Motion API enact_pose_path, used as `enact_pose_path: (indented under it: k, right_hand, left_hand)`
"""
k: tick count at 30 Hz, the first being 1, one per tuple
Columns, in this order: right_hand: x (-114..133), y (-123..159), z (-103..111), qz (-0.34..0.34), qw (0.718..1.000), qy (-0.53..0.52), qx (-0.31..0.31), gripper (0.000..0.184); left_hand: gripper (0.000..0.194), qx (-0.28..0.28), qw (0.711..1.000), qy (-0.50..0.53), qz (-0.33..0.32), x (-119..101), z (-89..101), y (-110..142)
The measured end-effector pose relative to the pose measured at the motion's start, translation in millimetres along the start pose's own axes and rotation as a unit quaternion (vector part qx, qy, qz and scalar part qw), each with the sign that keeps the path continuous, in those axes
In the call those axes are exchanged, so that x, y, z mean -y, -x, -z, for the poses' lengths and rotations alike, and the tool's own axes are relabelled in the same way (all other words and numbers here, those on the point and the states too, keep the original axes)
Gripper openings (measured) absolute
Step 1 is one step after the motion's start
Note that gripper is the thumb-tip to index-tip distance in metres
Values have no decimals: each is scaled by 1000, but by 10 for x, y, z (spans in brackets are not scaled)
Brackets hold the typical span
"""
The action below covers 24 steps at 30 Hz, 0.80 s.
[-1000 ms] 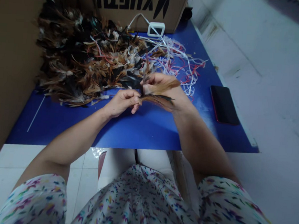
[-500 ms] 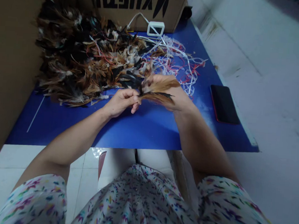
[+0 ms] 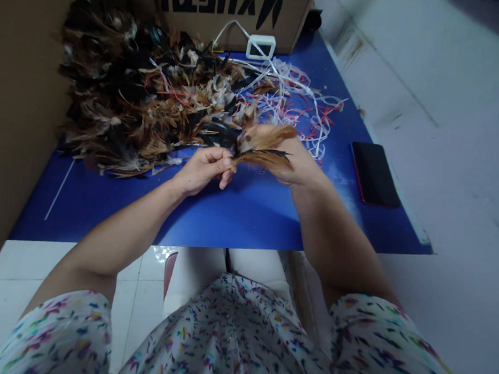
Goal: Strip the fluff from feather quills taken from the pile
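Observation:
Between my hands, above the blue table (image 3: 229, 220), is a small bunch of brown and black feathers (image 3: 269, 158). My left hand (image 3: 207, 169) is closed, its thumb and forefinger pinching the dark base of the bunch. My right hand (image 3: 292, 159) is on the far side, its fingers bent in toward the same base; the feathers hide most of them. The brown tips point right, across my right palm. Just beyond my hands lies a big heap of brown, black and white feathers (image 3: 152, 110).
White and red ribbon strips (image 3: 319, 123) lie tangled behind my right hand. A small white device with a screen (image 3: 261, 48) stands before a cardboard box (image 3: 227, 29). A black phone (image 3: 375, 175) rests at the right, near the wall. Another cardboard panel (image 3: 18, 105) borders the left.
Both hands keep nearly the same place and hold. The brown feather tips by my right hand have shifted slightly and spread a little apart.

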State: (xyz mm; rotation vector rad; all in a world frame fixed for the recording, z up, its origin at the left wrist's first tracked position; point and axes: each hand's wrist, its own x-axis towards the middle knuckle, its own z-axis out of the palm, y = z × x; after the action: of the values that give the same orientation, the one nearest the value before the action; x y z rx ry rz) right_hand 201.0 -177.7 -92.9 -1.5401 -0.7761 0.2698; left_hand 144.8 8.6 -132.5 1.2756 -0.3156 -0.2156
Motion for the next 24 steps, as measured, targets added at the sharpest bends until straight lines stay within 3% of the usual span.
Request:
enact_pose_path:
  k: [12, 17, 24]
  right_hand:
    - [-110, -32, -81, -40, 998, -39, 18, 36]
    - [-34, -10, -71, -6, 1000, -23, 16, 37]
    - [16, -42, 45, -46, 994, -9, -101, 25]
  left_hand:
    - [48, -18, 1000, 6, -6, 15, -13, -6]
    - [48, -22, 999, -17, -25, 30, 11, -8]
    - [55, -65, 996, -10, -63, -29, 23, -26]
